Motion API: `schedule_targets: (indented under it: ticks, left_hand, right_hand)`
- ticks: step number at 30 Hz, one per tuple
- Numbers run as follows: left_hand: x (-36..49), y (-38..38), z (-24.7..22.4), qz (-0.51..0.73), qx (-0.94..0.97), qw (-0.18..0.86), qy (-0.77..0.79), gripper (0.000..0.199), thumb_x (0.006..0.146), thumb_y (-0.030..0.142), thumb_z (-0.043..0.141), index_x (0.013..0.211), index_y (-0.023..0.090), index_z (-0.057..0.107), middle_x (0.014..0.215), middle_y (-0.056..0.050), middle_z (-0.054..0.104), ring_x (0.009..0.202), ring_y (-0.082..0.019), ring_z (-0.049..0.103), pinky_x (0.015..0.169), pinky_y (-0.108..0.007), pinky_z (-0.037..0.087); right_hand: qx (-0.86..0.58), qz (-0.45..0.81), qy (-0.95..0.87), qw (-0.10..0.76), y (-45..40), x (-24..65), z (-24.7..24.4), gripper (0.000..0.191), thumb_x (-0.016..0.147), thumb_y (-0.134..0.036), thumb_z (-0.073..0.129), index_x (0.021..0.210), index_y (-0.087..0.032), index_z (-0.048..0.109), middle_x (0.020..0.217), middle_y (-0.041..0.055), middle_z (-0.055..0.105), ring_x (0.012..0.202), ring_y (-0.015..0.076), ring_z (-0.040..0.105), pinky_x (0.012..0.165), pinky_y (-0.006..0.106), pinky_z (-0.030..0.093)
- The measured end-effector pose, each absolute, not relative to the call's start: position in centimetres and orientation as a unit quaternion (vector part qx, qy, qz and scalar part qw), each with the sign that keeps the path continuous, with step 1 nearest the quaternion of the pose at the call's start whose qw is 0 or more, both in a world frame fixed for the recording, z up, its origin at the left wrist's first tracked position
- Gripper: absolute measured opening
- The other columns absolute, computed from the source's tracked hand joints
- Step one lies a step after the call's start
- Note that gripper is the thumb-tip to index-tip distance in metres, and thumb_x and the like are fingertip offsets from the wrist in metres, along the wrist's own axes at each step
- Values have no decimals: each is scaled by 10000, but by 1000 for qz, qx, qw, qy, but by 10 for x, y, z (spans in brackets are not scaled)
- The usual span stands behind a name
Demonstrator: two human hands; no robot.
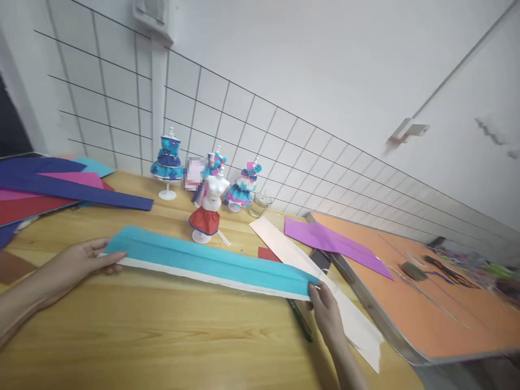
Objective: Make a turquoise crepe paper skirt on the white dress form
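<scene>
White wall point(325, 65) well beyond left hand point(87, 260) and right hand point(325, 309), with dark wire grid point(200, 66) along it. Below both hands, wooden table point(162, 336). To the right of the right hand, orange board point(426, 314) with a greyish rim. At lower left, left forearm point(32, 300) at a shallow upward slant, wrist almost straight, fingers bent and closed on one end of teal strip point(219, 265), one digit across its front face. At lower right, right forearm point(345, 357) at a steeper slant, up and leftward, with fingers closed in a pinch on the strip's other end. Between the hands, well apart from each other, the teal strip stretched long and nearly flat, creased lengthwise, white along its near edge. Beyond the left hand, pile of blue, pink and red sheets point(81, 192). Beside and beyond the right hand, pale strip point(361, 319); farther past it, purple sheet point(337, 241). Beyond the gap between the hands, blue-dressed mannequin point(167, 157), white mannequin in a red skirt point(205, 221), and mannequin in pink and teal point(244, 184), with glass point(260, 205) just beside the last. Just left of the right hand, partly behind the strip, dark slender tool point(300, 320), too blurred for naming.
</scene>
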State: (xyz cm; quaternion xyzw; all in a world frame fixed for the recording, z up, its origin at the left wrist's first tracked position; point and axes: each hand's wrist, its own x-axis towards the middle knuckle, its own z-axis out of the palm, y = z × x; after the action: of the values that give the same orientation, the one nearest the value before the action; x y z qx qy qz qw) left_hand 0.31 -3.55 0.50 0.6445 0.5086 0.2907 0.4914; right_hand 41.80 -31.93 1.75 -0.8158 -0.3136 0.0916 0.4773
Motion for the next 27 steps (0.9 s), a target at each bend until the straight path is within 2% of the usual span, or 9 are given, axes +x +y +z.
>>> schedule_targets:
  ticks: [2,5,7,11,14,15,17,21,27]
  left_hand:
    - [2,-38,8,300,601,580,462,521,535,486,777,899,154,608,775,16,696,690,-162,643,666,-233,505]
    - [0,-42,10,306,579,618,435,436,595,430,767,872,140,595,752,3,675,661,-152,631,661,-241,493]
    - [-2,-43,11,307,583,621,426,403,609,413,761,863,140,606,773,-24,677,669,-162,633,653,-249,489]
    - [-5,-43,8,298,595,622,412,373,616,404,753,854,150,619,713,-48,679,658,-188,634,644,-280,488]
    - [-5,-43,8,299,597,625,406,349,639,387,745,851,139,621,715,-43,682,654,-180,631,642,-272,484]
    - [-5,-43,8,304,594,626,403,347,652,375,741,868,132,619,747,-39,685,663,-172,631,642,-261,481]
    - [-5,-42,7,308,594,629,397,343,697,361,712,925,128,609,826,-35,687,709,-164,636,670,-249,482]
    - [-9,-32,-2,306,587,623,416,372,650,370,746,909,143,606,808,-31,672,713,-178,655,663,-250,515]
    - [-15,-18,-17,315,576,621,429,342,648,333,763,909,169,613,871,-26,651,712,-146,657,639,-201,530]
  right_hand:
    - [-826,63,-317,461,-320,417,18,378,718,-578,461,786,-210,522,464,-50,449,477,171,456,518,301,366]
    - [-832,47,-330,443,-324,425,15,352,691,-578,471,755,-234,512,482,-38,468,469,180,452,512,316,353]
    - [-843,53,-331,419,-327,438,10,324,657,-576,498,668,-254,472,462,-32,466,458,189,472,492,319,361]
    - [-839,113,-312,431,-326,462,0,308,612,-539,584,695,-254,504,482,-17,522,494,208,540,528,329,432]
    - [-824,150,-300,457,-323,458,1,383,651,-548,600,842,-220,546,646,15,633,603,215,617,639,335,490]
    - [-800,201,-293,483,-322,453,4,422,668,-545,610,915,-210,544,684,16,646,639,214,632,667,334,503]
    - [-751,286,-306,510,-320,442,9,474,664,-509,666,995,-195,538,637,-10,635,637,192,621,662,309,509]
    - [-732,304,-309,526,-316,430,20,471,603,-454,745,952,-182,584,680,-8,654,646,168,618,671,287,512]
    - [-743,278,-312,523,-314,435,21,493,523,-491,765,873,-177,615,582,-21,605,571,173,587,574,289,493]
